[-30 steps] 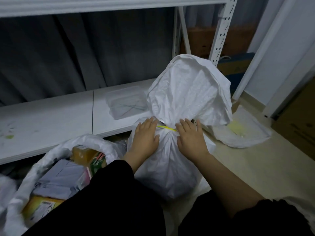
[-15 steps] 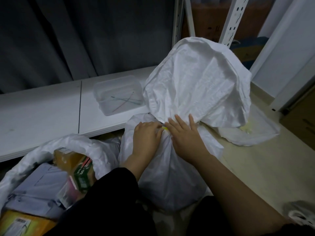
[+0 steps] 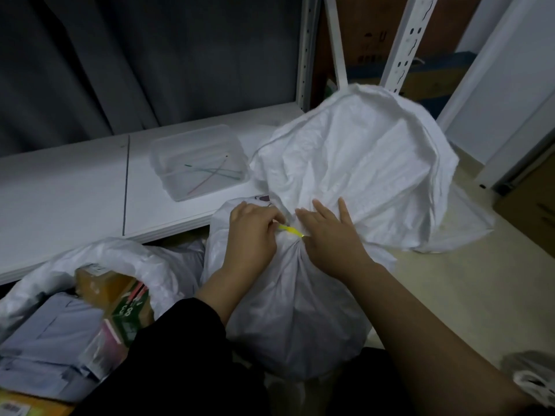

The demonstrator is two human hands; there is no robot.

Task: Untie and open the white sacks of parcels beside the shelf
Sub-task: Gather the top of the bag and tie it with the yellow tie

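A white sack (image 3: pixel 294 310) stands on the floor just in front of the shelf board (image 3: pixel 75 190), at its right end. Its neck is cinched by a yellow tie (image 3: pixel 289 231) and its loose top flares back toward the shelf's upright post (image 3: pixel 402 46). The person's left hand (image 3: pixel 252 235) has its fingers curled in at the knot, pinching one end of the tie, apparently to work it loose. The right hand (image 3: pixel 330 238) lies with fingers straight and slightly spread on the gathered fabric, pressing the neck down, likely to steady the bundle while the other hand picks. Its thumb is tucked out of sight, so whether it also catches the tie cannot be told. The sack remains bound and its contents hidden, so the untying looks to be only starting.

On the shelf board, near its right end, sits a clear plastic tub (image 3: pixel 198 163) holding a few thin strips, some green and one pale. They are probably ties already removed and kept there within reach.

In front of the board's left part, an open sack (image 3: pixel 105 259) gapes with its mouth rolled back. It shows grey mailer bags (image 3: pixel 45 334) and an orange-and-green carton (image 3: pixel 123 304) packed inside.

Past the board's right end, a further piece of white sacking (image 3: pixel 468 223) lies flat on the floor. A dark curtain (image 3: pixel 120 55) hangs behind the board, and a brown cardboard box (image 3: pixel 369 34) stands behind the upright post.
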